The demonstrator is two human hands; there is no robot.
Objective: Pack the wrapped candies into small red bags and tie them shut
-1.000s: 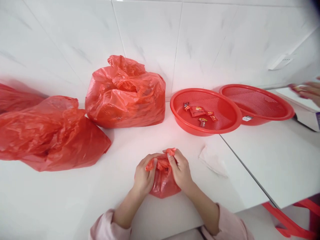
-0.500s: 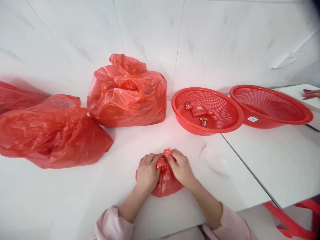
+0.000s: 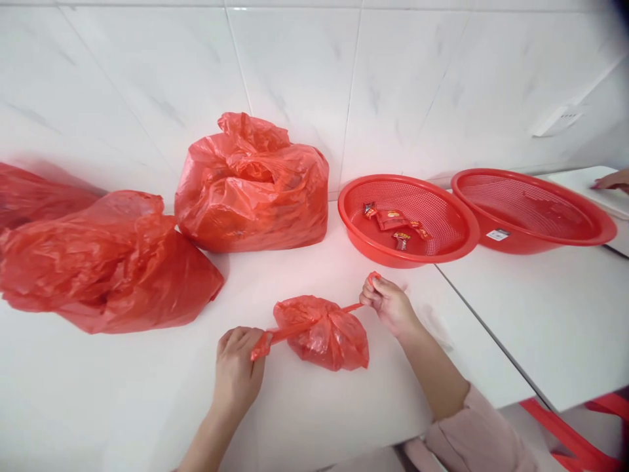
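A small red plastic bag (image 3: pixel 327 337) rests on the white table, gathered at its middle, with its two handles stretched taut to either side. My left hand (image 3: pixel 240 367) is closed around one handle, left of the bag. The other handle is gripped in the closed fingers of my right hand (image 3: pixel 390 305), to the right and slightly farther back. What the bag contains cannot be made out.
Large red plastic bags (image 3: pixel 255 196) (image 3: pixel 113 275) stand along the wall and at the left. A red basket (image 3: pixel 356 239) holds several wrapped snacks. Beside it is another red basket (image 3: pixel 531 241). Another person's hand (image 3: pixel 614 181) shows at the far right. A seam divides the tabletop (image 3: pixel 535 314).
My hands have moved apart from the top of the small bag, pulling its handles out left and right. The other person's hand at the far right has shifted slightly.
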